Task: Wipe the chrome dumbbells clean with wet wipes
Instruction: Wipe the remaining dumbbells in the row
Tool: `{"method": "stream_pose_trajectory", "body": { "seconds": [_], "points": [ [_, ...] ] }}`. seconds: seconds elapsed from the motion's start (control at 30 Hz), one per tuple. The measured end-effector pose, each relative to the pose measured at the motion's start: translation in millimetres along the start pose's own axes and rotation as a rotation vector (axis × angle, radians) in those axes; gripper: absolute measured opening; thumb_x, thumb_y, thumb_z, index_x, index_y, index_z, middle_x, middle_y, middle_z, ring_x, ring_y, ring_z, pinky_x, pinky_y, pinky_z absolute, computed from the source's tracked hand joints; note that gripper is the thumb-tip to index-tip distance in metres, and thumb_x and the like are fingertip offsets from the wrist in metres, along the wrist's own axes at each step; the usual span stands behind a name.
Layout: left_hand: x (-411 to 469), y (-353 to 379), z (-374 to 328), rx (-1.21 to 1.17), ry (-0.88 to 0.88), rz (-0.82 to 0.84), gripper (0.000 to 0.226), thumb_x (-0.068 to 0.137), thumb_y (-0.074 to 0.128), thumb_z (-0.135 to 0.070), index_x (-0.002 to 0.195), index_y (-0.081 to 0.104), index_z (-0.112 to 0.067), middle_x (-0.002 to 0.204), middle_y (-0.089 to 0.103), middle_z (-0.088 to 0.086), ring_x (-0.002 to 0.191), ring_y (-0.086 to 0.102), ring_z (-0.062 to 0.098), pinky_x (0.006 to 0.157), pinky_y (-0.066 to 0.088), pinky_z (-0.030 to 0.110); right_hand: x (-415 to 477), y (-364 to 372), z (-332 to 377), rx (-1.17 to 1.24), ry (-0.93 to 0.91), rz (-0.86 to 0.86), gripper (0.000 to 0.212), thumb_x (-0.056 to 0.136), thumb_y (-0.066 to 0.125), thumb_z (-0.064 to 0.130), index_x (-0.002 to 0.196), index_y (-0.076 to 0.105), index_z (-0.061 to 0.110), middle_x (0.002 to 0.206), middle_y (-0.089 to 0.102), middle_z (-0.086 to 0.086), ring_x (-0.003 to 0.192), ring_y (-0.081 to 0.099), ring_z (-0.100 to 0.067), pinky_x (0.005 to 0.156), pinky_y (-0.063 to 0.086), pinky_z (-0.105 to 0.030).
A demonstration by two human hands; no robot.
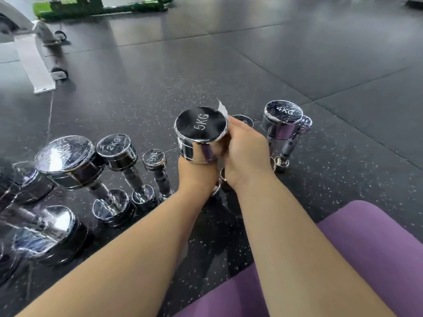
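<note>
Pressure first: press wipe (222, 109), pinched in right hand (247, 149), flat on dumbbell (201, 126) at 3 o'clock. Turn slowly with left hand (196, 176) clamped beneath its head, covering rim.

left grip (196, 177) curled on 5KG dumbbell (201, 126) | right grip (247, 154) holding wet wipe (222, 109) | forearms extended forward

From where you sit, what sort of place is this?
Probably a gym: chrome weights like the 5KG dumbbell, with a wet wipe on it, and the 4KG dumbbell, the speckled rubber floor, and a wheeled machine base at far left.
</note>
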State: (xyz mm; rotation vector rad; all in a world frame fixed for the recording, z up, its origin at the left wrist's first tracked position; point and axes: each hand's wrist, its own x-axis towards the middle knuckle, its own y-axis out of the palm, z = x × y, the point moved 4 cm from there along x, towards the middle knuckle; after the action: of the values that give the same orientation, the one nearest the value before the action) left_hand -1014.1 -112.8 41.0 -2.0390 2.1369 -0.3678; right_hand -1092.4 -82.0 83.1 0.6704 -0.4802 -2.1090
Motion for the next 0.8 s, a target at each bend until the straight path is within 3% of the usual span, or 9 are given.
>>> {"method": "stream_pose_trajectory", "body": {
  "seconds": [0.1,0.2,0.27,0.37,0.43,0.5,0.6,0.67,0.8],
  "points": [
    [9,-4,8,0.065,0.017,-0.018,0.025,0.089,0.06,-0.004,0.078,0.049,-0.023,0.081,0.06,0.005,0.072,0.048,0.014,0.064,0.044,0.028,5,-2,-9,-0.159,-0.017,-0.059,0.018,0.096,0.057,0.007,0.104,0.073,0.01,0.094,0.075,-0.006,0.081,0.069,-0.016,0.063,0.055,-0.023],
    [20,-4,19,-0.096,-0.11,-0.045,0.03,0.089,0.061,-0.003,0.071,0.047,-0.023,0.068,0.053,-0.004,0.056,0.044,0.005,0.045,0.037,0.015,3,-6,-15,-0.29,-0.109,-0.061,0.02,0.096,0.059,0.01,0.087,0.075,0.018,0.086,0.075,0.0,0.082,0.069,-0.013,0.07,0.055,-0.024],
    [31,-2,24,-0.088,-0.157,-0.034,0.024,0.087,0.06,-0.001,0.072,0.051,-0.018,0.07,0.056,0.0,0.061,0.043,0.012,0.051,0.04,0.023,-1,-7,-14,-0.366,-0.172,-0.048,0.024,0.095,0.062,0.014,0.077,0.073,0.023,0.083,0.076,0.001,0.087,0.071,-0.016,0.079,0.058,-0.03],
    [30,-5,34,0.084,-0.192,0.016,0.008,0.088,0.057,-0.011,0.081,0.06,-0.012,0.078,0.066,0.008,0.064,0.051,0.02,0.058,0.042,0.029,-7,-13,-21,-0.397,-0.179,-0.109,0.016,0.09,0.066,0.01,0.082,0.074,0.021,0.085,0.076,-0.002,0.09,0.072,-0.021,0.082,0.058,-0.035],
    [16,-13,38,0.204,-0.148,0.127,0.009,0.089,0.055,-0.015,0.095,0.061,-0.017,0.082,0.064,0.001,0.067,0.056,0.017,0.054,0.041,0.026,-14,-18,-27,-0.341,-0.097,-0.173,0.015,0.086,0.064,0.0,0.091,0.073,0.012,0.088,0.075,-0.008,0.09,0.071,-0.026,0.085,0.059,-0.041],
    [2,-23,37,0.242,-0.056,0.297,0.029,0.09,0.057,-0.019,0.118,0.054,-0.024,0.094,0.062,-0.008,0.082,0.06,0.016,0.062,0.042,0.026,-21,-19,-33,-0.253,0.061,-0.163,0.016,0.085,0.059,-0.009,0.093,0.067,0.002,0.091,0.07,-0.013,0.089,0.068,-0.027,0.089,0.057,-0.044],
    [-14,-39,29,0.615,0.069,0.566,0.02,0.093,0.053,-0.02,0.111,0.058,-0.013,0.097,0.062,0.002,0.091,0.061,0.028,0.062,0.042,0.029,-41,-14,-38,-0.132,0.262,-0.05,0.014,0.091,0.052,-0.01,0.089,0.063,-0.001,0.092,0.065,-0.016,0.077,0.063,-0.021,0.061,0.059,-0.026],
    [-17,-63,35,0.757,-0.07,0.533,0.022,0.095,0.051,-0.02,0.105,0.064,-0.006,0.102,0.067,0.012,0.095,0.063,0.032,0.074,0.051,0.033,-53,-7,-44,-0.147,0.307,0.012,0.017,0.093,0.05,-0.008,0.091,0.065,0.0,0.092,0.066,-0.013,0.074,0.063,-0.018,0.053,0.057,-0.021],
    [-10,-109,44,0.56,-0.325,0.251,0.031,0.091,0.053,-0.02,0.119,0.061,-0.008,0.117,0.066,0.016,0.104,0.063,0.034,0.087,0.053,0.037,-69,14,-60,-0.207,0.31,0.045,0.024,0.095,0.047,-0.008,0.107,0.065,0.002,0.104,0.066,-0.014,0.077,0.064,-0.017,0.065,0.056,-0.024]
  ]
}}
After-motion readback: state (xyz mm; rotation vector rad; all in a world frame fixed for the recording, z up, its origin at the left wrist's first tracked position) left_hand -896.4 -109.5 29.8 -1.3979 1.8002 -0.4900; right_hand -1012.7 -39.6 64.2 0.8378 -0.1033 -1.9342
